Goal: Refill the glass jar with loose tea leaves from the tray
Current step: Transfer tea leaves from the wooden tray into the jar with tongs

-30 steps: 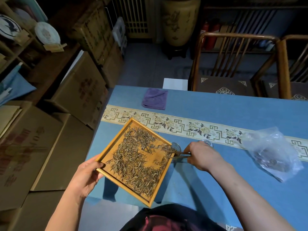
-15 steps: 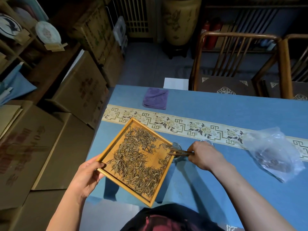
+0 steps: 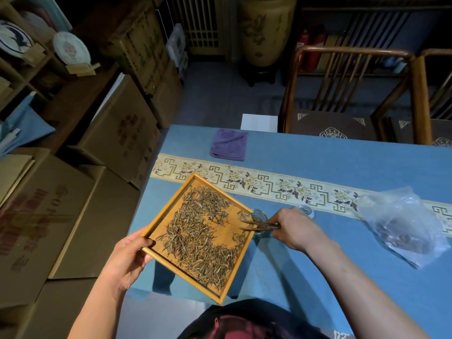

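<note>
A square wooden tray (image 3: 168,211) strewn with loose tea leaves (image 3: 198,236) is held tilted above the table's left edge. My left hand (image 3: 127,260) grips its near-left rim. My right hand (image 3: 297,228) holds wooden tongs (image 3: 259,225) whose tips, slightly apart, reach over the tray's right edge. The small glass jar (image 3: 259,214) stands on the blue cloth just past that edge, under the tongs, with a few leaves inside. A second small glass piece (image 3: 305,211) peeks out behind my right hand.
A clear plastic bag (image 3: 406,223) with dark leaves lies at the right. A folded purple cloth (image 3: 228,144) sits at the far side, beyond a patterned runner (image 3: 318,190). Wooden chairs (image 3: 342,94) stand behind the table; cardboard boxes (image 3: 73,216) line the left.
My right hand has drawn slightly right and back, and the tongs' tips have moved from the leaves toward the tray's right edge over the jar. The tray and left hand stay put.
</note>
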